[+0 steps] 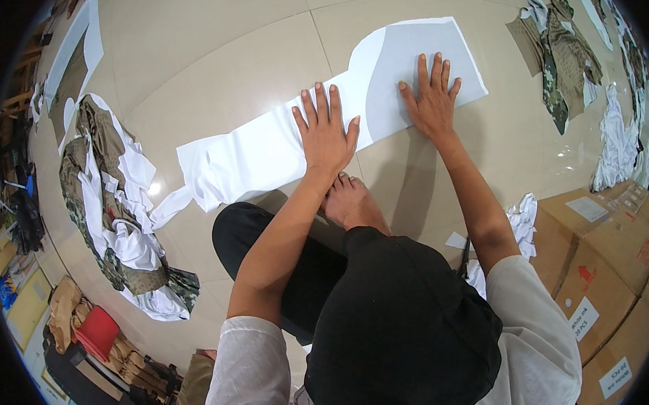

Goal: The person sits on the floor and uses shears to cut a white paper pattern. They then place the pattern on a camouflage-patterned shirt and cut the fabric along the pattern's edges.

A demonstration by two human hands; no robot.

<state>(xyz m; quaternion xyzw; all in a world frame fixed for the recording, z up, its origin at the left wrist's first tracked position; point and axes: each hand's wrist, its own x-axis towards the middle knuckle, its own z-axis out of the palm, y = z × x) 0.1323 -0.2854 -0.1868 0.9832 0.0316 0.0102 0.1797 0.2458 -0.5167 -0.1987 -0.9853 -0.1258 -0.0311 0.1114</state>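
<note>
A long white cloth (235, 165) lies flat on the tiled floor in front of me, with a curved grey panel (390, 66) on top at its right end. My left hand (324, 136) rests palm down with fingers spread on the white cloth near its middle. My right hand (432, 102) lies spread on the grey panel, pressing against its surface. A narrow white strip trails from the cloth's lower left corner. My bare foot (350, 204) sits just below the cloth, beside my bent leg in black trousers.
Heaps of camouflage and white fabric (122, 206) lie to my left; more fabric pieces (567, 57) lie at upper right. Stacked cardboard boxes (588, 275) stand close on my right, with white scraps (522, 220) beside them. A red item (97, 330) is among clutter at lower left.
</note>
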